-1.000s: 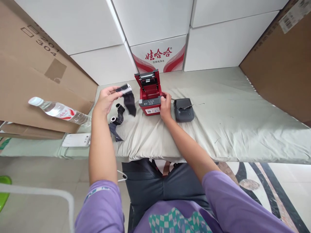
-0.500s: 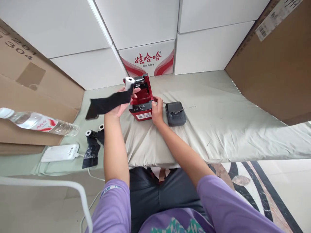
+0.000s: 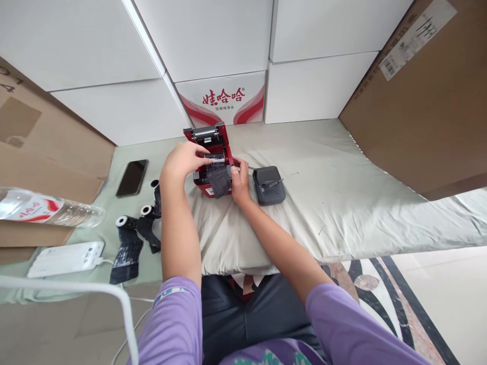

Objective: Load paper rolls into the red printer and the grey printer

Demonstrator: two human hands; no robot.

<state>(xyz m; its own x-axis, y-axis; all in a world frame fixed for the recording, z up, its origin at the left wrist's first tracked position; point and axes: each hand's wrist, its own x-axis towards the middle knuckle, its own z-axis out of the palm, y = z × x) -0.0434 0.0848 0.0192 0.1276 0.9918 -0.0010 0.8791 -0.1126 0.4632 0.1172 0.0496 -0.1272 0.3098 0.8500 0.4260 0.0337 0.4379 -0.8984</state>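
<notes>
A red and black label printer (image 3: 227, 142) stands on the cloth-covered surface with its lid raised. My left hand (image 3: 185, 160) reaches into it from the left, fingers closed on a small paper roll (image 3: 216, 158) in the printer's bay. The roll's black paper tail (image 3: 219, 181) hangs forward over the printer's front. On the right side, my right hand (image 3: 240, 181) grips the printer's body. A small dark grey portable printer (image 3: 269, 185) lies just right of that hand.
Several paper rolls with black tails (image 3: 127, 248) lie at left, near a phone (image 3: 132, 178), a white power bank (image 3: 66, 259) with a cable, and a water bottle (image 3: 49, 207). White boxes (image 3: 224, 40) line the back. Cardboard boxes (image 3: 422, 111) flank both sides.
My left hand has carried the paper roll from above the printer down into its open bay, the tail swinging from leftward to forward. My right hand stays on the printer. The view has shifted slightly.
</notes>
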